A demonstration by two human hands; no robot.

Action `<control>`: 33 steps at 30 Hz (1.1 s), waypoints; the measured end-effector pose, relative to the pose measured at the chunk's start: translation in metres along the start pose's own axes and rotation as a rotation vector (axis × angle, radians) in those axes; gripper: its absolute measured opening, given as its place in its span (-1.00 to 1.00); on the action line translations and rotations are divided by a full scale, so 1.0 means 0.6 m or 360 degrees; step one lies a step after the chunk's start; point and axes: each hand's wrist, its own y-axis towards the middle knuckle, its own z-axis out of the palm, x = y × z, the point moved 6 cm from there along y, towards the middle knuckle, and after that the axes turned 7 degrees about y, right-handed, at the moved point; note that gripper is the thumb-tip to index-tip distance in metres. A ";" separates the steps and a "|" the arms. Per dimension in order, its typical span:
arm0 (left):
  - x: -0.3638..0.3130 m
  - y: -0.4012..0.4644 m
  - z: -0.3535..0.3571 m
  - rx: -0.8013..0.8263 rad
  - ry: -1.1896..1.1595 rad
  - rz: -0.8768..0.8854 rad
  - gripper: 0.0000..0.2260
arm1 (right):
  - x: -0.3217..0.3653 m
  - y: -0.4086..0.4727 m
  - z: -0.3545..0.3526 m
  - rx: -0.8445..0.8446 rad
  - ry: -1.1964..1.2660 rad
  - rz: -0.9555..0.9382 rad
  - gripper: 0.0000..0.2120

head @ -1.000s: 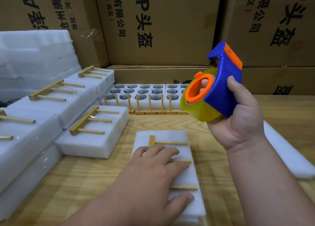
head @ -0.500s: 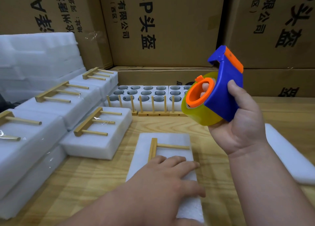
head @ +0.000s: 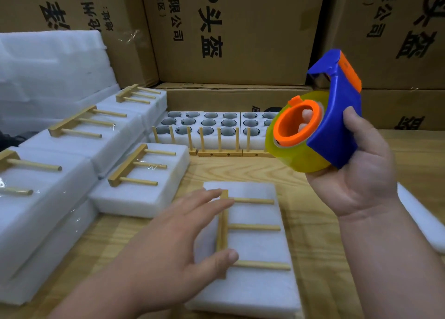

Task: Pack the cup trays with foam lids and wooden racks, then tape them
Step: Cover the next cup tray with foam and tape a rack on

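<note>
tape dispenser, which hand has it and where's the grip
The right hand holds the tape dispenser by its blue body, fingers through the orange core.

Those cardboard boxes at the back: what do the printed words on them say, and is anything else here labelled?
Middle box: "P头盔", "有限公司", "(西区)".
Right box: "头盔", "公司".
Left box: characters cut off and blurred, not readable.
Tape dispenser, foam lid, rack: no text.

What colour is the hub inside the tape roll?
Orange, on the tape dispenser hub, head view.
</note>
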 end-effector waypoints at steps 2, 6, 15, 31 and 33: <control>0.023 -0.019 -0.004 -0.0024 -0.0115 -0.0078 -0.39 | -0.001 -0.014 -0.001 0.0043 -0.0045 0.0044 -0.72; 0.067 -0.051 -0.029 -0.0261 -0.0430 -0.0280 -0.36 | -0.021 -0.056 -0.008 0.0084 -0.0277 0.0289 -0.61; -0.020 -0.016 -0.036 -0.0336 -0.1376 -0.0188 -0.04 | -0.062 -0.128 0.031 -0.0078 -0.0235 0.0439 -0.47; -0.017 0.040 -0.106 -0.0007 -0.1349 0.0296 -0.22 | -0.020 -0.158 0.092 0.0450 -0.1256 0.0603 -0.38; 0.006 0.029 -0.132 -0.0112 -0.1418 0.0347 -0.33 | -0.014 -0.170 0.105 0.0526 -0.1308 0.0648 -0.43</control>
